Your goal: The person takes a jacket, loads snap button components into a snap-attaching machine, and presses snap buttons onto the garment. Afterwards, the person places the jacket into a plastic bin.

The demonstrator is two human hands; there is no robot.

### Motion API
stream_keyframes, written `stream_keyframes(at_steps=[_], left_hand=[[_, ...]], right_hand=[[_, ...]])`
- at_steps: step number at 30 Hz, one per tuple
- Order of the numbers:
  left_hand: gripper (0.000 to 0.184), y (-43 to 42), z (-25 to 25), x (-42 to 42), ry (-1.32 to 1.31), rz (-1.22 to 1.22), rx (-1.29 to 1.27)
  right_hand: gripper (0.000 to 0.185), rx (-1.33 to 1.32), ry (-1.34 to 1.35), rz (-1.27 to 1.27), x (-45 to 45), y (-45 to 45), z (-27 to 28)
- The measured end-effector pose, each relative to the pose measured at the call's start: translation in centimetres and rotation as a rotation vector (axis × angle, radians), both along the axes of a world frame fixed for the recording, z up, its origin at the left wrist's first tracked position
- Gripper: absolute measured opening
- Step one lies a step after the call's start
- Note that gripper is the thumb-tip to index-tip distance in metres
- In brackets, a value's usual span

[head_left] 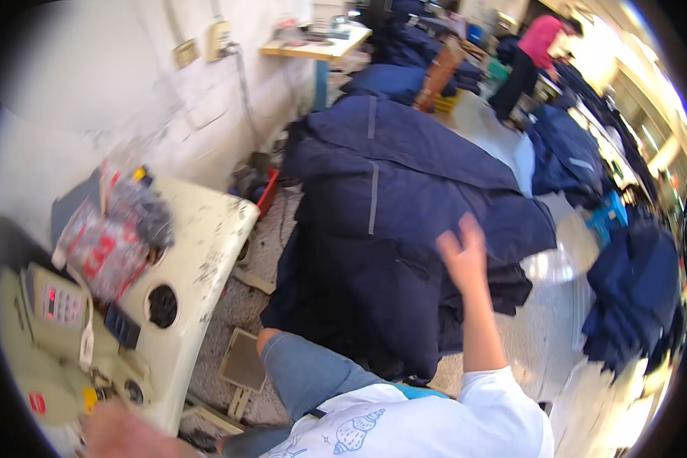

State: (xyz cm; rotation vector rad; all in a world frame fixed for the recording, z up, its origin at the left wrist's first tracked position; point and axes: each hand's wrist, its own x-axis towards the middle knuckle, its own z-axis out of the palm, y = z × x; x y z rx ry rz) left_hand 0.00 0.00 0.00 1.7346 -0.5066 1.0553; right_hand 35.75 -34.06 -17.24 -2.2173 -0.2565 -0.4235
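A large pile of dark navy garments (412, 198) with light reflective strips lies in front of me. Over its right part, my right hand (466, 256) is spread, fingers apart, with nothing in it; whether it touches the cloth is hard to tell. My left hand (118, 431) is blurred at the bottom left, beside the sewing machine (61, 336) with its keypad panel, and its fingers cannot be made out. A plastic bag (107, 244) with red print sits on the worn machine table (206, 229).
A red bin (267, 195) stands between the machine table and the pile. Behind is a small wooden table (317, 47) by the wall. More navy garments (633, 294) are heaped at the right. A person in a pink top (540, 42) bends over at the back.
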Motion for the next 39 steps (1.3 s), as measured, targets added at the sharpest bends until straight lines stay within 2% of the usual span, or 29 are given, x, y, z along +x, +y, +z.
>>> stream_keyframes(at_steps=[1, 2, 3, 4, 5, 6, 8, 9, 10, 11, 13, 14, 15, 16, 17, 18, 21, 22, 23, 24, 25, 26, 28, 30, 32, 34, 35, 37, 39], left_hand=[[0.032, -0.5, -3.7, 2.5, 0.139, 0.156, -0.047], [0.02, -1.5, -8.5, 5.3, 0.268, 0.331, -0.095], [0.017, -3.0, -10.6, 8.0, 0.657, 0.163, -0.315], [0.026, -3.2, -15.0, 10.3, 0.849, 0.028, -0.285], [0.038, -4.5, -18.9, 12.5, 0.988, -0.012, -0.286], [0.054, -5.5, -23.2, 13.9, 1.038, 0.019, -0.09], [0.068, -8.3, -29.3, 15.6, 1.122, 0.087, 0.17], [0.07, -10.0, -30.1, 15.9, 1.223, -0.151, -0.117], [0.073, -11.2, -30.0, 16.2, 1.304, -0.387, -0.416], [0.07, -11.4, -29.8, 16.7, 1.386, -0.457, -0.642], [0.069, -10.7, -25.4, 18.1, 1.213, -0.316, -0.808], [0.058, -8.8, -23.8, 18.9, 1.153, -0.325, -0.821], [0.053, -4.9, -22.6, 19.5, 1.155, -0.239, -0.715], [0.049, -4.1, -18.1, 21.0, 1.034, -0.169, -0.972], [0.046, -0.3, -16.5, 21.9, 1.051, -0.312, -0.943], [0.044, 0.1, -14.0, 22.8, 0.991, -0.258, -0.92], [0.04, 0.9, -9.6, 25.1, 0.921, -0.253, -0.772], [0.039, 0.5, -8.2, 25.4, 0.919, -0.283, -0.709], [0.038, -1.0, -7.4, 24.3, 0.979, -0.101, -0.727], [0.043, -0.1, -8.2, 23.1, 1.093, -0.028, -0.504], [0.048, -0.3, -8.5, 21.4, 1.132, -0.066, -0.347], [0.053, -0.5, -8.8, 19.7, 1.155, -0.104, -0.189], [0.065, -2.6, -7.6, 15.6, 1.239, -0.335, -0.136], [0.059, -2.3, -9.1, 12.0, 1.415, -0.205, -0.125], [0.054, -1.6, -11.5, 8.7, 1.411, -0.078, -0.203], [0.05, -1.1, -11.8, 7.5, 1.34, -0.031, -0.124], [0.048, -1.1, -12.1, 6.4, 1.313, -0.006, -0.095], [0.043, -0.7, -9.3, 3.7, 1.307, 0.006, -0.086], [0.038, 0.9, -6.4, 0.5, 1.295, -0.002, -0.037]], right_hand=[[0.096, -0.084, 0.459, -0.04, -2.0, -1.4, -3.8], [0.1, -0.127, 0.661, 0.009, -3.8, -2.7, -9.5], [0.059, -0.373, 0.564, 0.117, -6.6, -3.1, -9.5], [0.076, -0.352, 0.546, 0.195, -7.2, -3.2, -15.6], [0.066, -0.3, 0.48, 0.198, -8.2, -1.9, -16.5], [0.049, -0.303, 0.572, 0.338, -8.1, -0.5, -14.6], [0.039, -0.34, 0.506, 0.483, -8.5, 3.1, -9.5], [0.038, -0.014, 0.518, 0.518, -9.3, 4.5, -5.8], [0.04, 0.44, 0.381, 0.525, -10.4, 6.3, -2.1], [0.038, 0.567, 0.498, 0.592, -10.4, 6.2, -1.0], [0.035, 0.935, 0.825, 0.713, -8.4, 4.2, -1.9], [0.036, 1.175, 1.037, 0.764, -6.4, 1.8, -4.2], [0.042, 0.874, 0.858, 0.545, -4.5, -0.2, -6.7], [0.048, 0.568, 0.687, 0.33, -3.1, -2.2, -9.6], [0.053, 0.402, 0.556, 0.089, -2.2, -4.4, -13.8], [0.058, 0.23, 0.412, -0.14, -1.2, -6.3, -17.9], [0.064, 0.12, 0.387, -0.141, -0.7, -7.4, -25.8], [0.066, 0.244, 0.369, -0.184, -0.6, -6.4, -24.6], [0.067, 0.366, 0.343, -0.226, -0.2, -5.3, -23.2], [0.069, 0.487, 0.314, -0.266, -0.2, -3.9, -20.2], [0.07, 1.107, 0.36, -0.124, -0.7, -2.6, -15.1], [0.07, 1.307, 0.43, -0.141, 0.5, -3.1, -14.3], [0.069, 1.706, 0.583, -0.172, 3.1, -4.7, -12.8], [0.069, 1.907, 0.377, -0.156, 6.0, -7.0, -12.5], [0.059, 1.859, 0.514, -0.225, 10.2, -11.4, -16.5], [0.033, 1.532, 0.282, -0.417, 11.1, -11.7, -14.8], [0.023, 1.526, 0.277, -0.428, 10.7, -11.9, -13.3], [0.025, 1.582, 0.135, -0.279, 4.2, -8.6, -6.3], [0.039, 1.466, 0.024, -0.292, -2.4, -6.2, -5.2]])
